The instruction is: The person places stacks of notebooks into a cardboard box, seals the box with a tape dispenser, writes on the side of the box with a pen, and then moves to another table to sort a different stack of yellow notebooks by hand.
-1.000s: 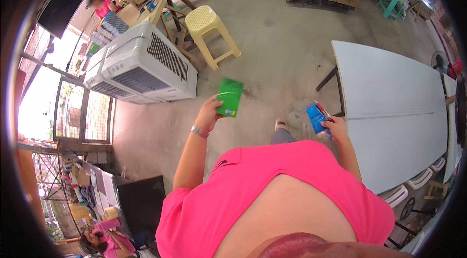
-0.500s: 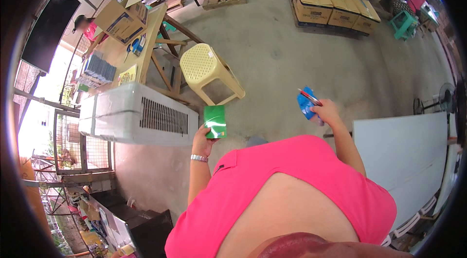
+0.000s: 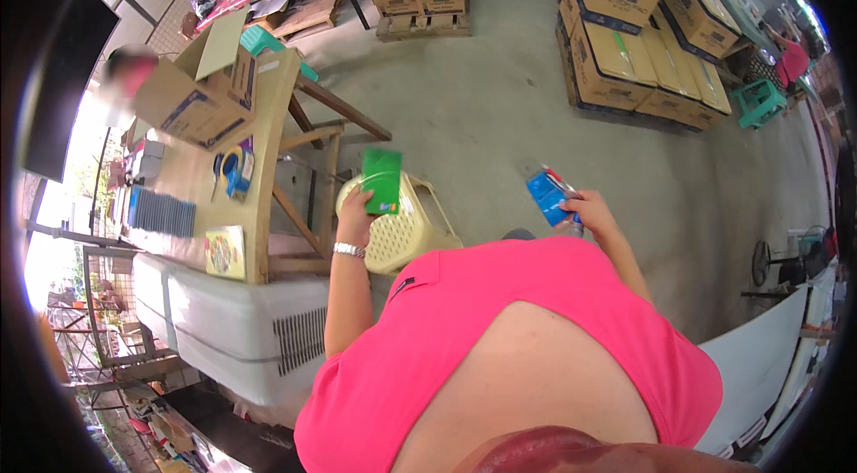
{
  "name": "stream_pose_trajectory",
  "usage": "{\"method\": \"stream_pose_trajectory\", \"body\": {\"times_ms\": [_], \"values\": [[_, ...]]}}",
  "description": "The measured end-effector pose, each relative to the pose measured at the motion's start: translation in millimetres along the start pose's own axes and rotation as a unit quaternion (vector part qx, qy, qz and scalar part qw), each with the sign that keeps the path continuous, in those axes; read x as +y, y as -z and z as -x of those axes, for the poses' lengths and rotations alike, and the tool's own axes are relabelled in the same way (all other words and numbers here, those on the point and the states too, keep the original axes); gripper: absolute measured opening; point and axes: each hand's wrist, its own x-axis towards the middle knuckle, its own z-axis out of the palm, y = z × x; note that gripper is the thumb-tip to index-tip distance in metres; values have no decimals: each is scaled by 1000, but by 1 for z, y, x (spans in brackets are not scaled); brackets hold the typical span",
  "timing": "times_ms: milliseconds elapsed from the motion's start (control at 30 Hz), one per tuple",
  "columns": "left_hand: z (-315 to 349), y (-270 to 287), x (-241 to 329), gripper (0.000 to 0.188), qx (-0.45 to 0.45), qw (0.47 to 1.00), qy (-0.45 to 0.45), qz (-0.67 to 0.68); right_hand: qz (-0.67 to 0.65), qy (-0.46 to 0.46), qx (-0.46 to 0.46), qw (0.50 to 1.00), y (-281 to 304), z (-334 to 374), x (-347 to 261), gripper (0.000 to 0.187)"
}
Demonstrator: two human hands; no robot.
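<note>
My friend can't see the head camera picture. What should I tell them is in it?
A person's left hand holds a flat green item; the right hand, a blue packet and apparently a pen. To the left are a yellow stool and a wooden table; farther off, right, stacked cardboard boxes.

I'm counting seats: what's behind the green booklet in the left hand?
A yellow plastic stool shows below and right of the green booklet; what booklet and left hand cover is hidden.

Daylight glares at left, and fisheye distortion bends the edges.
</note>
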Motion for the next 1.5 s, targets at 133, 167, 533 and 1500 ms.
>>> {"method": "stream_pose_trajectory", "body": {"times_ms": [133,167,533,1500], "values": [[-121,-40,58,32,-52,998,-18,12,6,-23,41,999,3,-102,-40,20],[-148,-49,68,33,-50,999,-19,-4,11,-34,49,998,5,-126,-55,20],[-326,17,120,41,148,982,24,111,305,94,-16,948,-59,-494,-290,29],[-918,214,521,30,263,947,-66,171,308,181,16,934,-533,-1226,-816,35]]}}
